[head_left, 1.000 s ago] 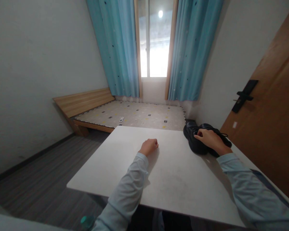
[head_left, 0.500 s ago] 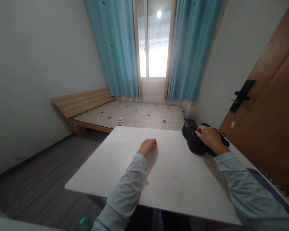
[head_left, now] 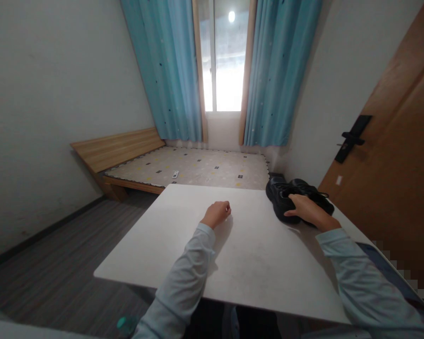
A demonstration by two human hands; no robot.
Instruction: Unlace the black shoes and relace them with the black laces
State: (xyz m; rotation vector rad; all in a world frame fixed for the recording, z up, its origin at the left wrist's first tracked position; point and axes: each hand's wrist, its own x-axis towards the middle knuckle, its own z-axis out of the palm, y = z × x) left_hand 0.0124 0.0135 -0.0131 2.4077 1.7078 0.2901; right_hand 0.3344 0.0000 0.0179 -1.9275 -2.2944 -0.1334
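A pair of black shoes sits side by side at the far right corner of the white table. My right hand is at the nearer end of the left shoe, its thumb and fingers closed around the heel part. Part of the shoes is hidden beneath that hand. My left hand rests on the middle of the table, fingers curled in, with nothing visible in it.
Beyond the table stands a bed with a small white remote on it. A dark flat item lies along the table's right edge, partly under my right sleeve. A wooden door is at the right. A green-capped object is below left.
My right hand has shifted toward me on the shoe, its thumb now lower and spread from the fingers, showing more of the shoe's opening. My left hand stays in place.
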